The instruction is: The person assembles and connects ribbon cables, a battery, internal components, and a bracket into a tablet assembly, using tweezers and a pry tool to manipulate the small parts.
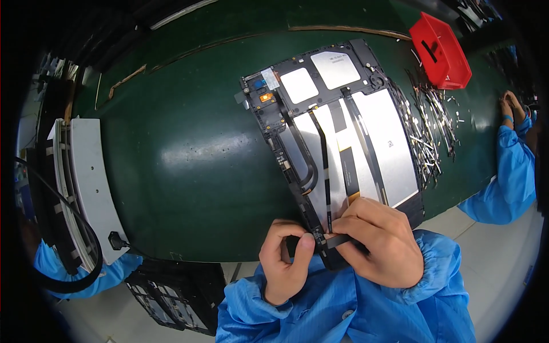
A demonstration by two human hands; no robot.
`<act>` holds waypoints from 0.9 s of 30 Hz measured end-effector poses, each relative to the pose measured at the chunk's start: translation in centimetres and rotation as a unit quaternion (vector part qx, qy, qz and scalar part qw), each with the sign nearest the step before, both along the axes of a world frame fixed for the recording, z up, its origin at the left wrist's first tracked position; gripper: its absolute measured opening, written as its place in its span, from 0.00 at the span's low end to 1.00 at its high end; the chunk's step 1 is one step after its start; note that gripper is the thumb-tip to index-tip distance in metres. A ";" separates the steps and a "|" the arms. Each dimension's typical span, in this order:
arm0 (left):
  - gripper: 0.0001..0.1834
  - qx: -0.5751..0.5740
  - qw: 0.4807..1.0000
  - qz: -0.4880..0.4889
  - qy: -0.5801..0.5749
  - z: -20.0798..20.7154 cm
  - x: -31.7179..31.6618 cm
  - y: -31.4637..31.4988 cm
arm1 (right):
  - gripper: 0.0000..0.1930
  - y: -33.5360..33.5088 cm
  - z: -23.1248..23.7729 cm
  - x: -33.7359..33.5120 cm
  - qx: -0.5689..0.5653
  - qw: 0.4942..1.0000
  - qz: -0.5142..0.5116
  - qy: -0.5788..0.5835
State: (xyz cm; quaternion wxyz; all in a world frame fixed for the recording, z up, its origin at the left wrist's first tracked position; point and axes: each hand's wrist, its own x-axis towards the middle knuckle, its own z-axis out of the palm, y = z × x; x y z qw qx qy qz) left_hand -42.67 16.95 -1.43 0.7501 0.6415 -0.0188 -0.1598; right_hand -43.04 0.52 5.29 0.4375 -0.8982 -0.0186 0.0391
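An opened tablet-like device [390, 128] lies at a slant on the green table, its near end toward me. Silver panels fill its black frame, and several dark flat ribbon cables run lengthwise over them. My left hand [284, 260] is closed at the near left corner, thumb and bent fingers against the frame's edge. Over the near end, my right hand [380, 243] pinches a black flat cable [341, 240] between thumb and fingers. The fingertips partly hide where that cable joins the frame.
Right of the device lies a heap of thin strips [430, 128], with a red plastic bin [443, 54] behind. A grey-white housing [94, 183] with a black cable stands at left. Black trays [171, 297] sit below the table edge. Another person's hands [513, 107] are at far right.
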 end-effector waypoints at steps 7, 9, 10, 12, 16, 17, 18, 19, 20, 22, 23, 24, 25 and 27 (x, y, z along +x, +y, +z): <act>0.07 0.050 0.998 0.018 -0.041 -0.3 -0.2 -0.2 | 0.11 0.0 -0.1 0.0 -0.002 1.000 0.000 -0.001; 0.07 0.066 0.996 0.017 -0.053 -0.2 -0.2 -0.3 | 0.11 0.1 -0.1 0.0 -0.012 1.000 -0.004 -0.006; 0.07 0.081 0.995 0.016 -0.065 -0.2 -0.1 -0.3 | 0.11 0.1 -0.1 -0.1 -0.012 1.000 -0.006 -0.005; 0.07 0.095 0.992 0.009 -0.085 0.0 0.1 -0.3 | 0.11 0.1 -0.1 0.0 -0.013 1.000 -0.005 -0.008; 0.07 0.154 0.978 -0.032 -0.138 0.9 0.9 -0.2 | 0.11 0.1 0.0 0.0 -0.015 1.000 -0.005 -0.007; 0.07 0.153 0.978 -0.032 -0.138 1.1 1.2 -0.1 | 0.11 0.1 0.1 0.0 -0.016 1.000 -0.005 -0.006; 0.08 0.149 0.981 -0.057 -0.115 1.2 1.5 0.0 | 0.11 0.1 0.1 0.1 -0.017 1.000 -0.005 -0.005; 0.08 0.144 0.982 -0.081 -0.092 1.3 1.8 0.2 | 0.11 0.0 0.1 0.1 -0.018 1.000 -0.005 -0.005; 0.08 0.145 0.982 -0.079 -0.093 1.2 2.1 0.4 | 0.11 -0.1 0.1 0.1 -0.018 1.000 0.001 -0.005; 0.08 0.099 0.986 -0.131 -0.033 0.7 2.5 1.0 | 0.11 -0.2 0.2 0.1 -0.019 1.000 0.009 -0.007; 0.08 0.100 0.986 -0.129 -0.035 0.6 2.5 1.1 | 0.11 -0.3 0.2 0.1 -0.019 1.000 0.019 -0.004; 0.08 0.098 0.986 -0.135 -0.030 0.6 2.6 1.2 | 0.12 -0.3 0.4 0.1 -0.018 0.999 0.029 -0.002; 0.07 0.096 0.985 -0.140 -0.025 0.7 2.6 1.3 | 0.12 -0.4 0.4 0.2 -0.018 0.999 0.031 -0.005; 0.07 0.103 0.984 -0.144 -0.030 1.1 2.7 1.3 | 0.13 -0.6 0.6 0.3 0.005 0.999 0.044 0.002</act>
